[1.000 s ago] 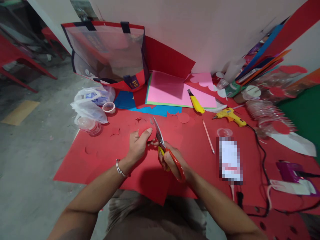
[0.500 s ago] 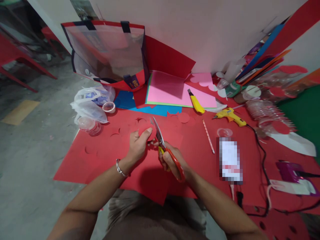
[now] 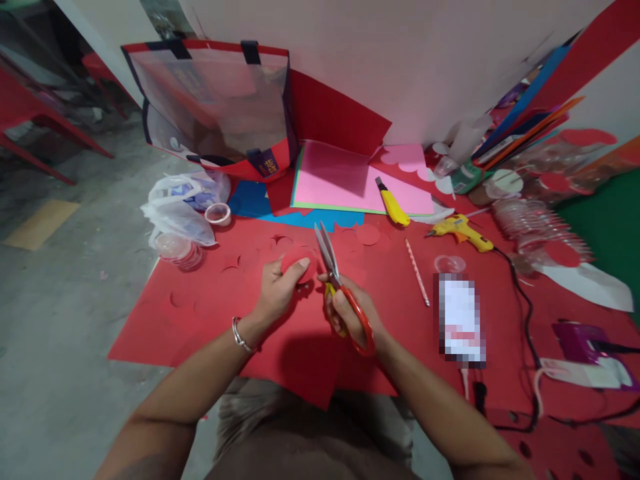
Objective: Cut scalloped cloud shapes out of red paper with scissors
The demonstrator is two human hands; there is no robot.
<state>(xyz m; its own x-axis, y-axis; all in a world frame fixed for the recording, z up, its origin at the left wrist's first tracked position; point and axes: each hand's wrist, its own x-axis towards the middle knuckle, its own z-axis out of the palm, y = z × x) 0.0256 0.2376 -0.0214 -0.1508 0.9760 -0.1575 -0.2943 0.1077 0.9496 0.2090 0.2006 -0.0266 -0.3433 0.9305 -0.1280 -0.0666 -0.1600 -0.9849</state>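
Observation:
Between the thumb and fingers of my left hand (image 3: 280,287) is a red paper circle (image 3: 299,261). My right hand (image 3: 353,307) grips scissors (image 3: 327,250) with red and yellow handles. The blades are slightly parted, point away from me and sit just right of the circle, apart from it. Below both hands lies red paper (image 3: 240,320) covering the table. Thin curved red offcuts (image 3: 231,264) are scattered to the left, and another cut red circle (image 3: 368,234) lies beyond the scissors.
To the right lie a pencil (image 3: 417,272), a yellow glue gun (image 3: 463,232) with its black cord, and a blurred-out white object (image 3: 461,320). A yellow cutter (image 3: 393,202) rests on pink sheets (image 3: 335,173). At the back left stand a large bag (image 3: 215,100) and a plastic bag (image 3: 183,207).
The scissors have moved right, away from the paper circle, and their blades have come closer together. My left hand has shifted slightly with the circle still in it.

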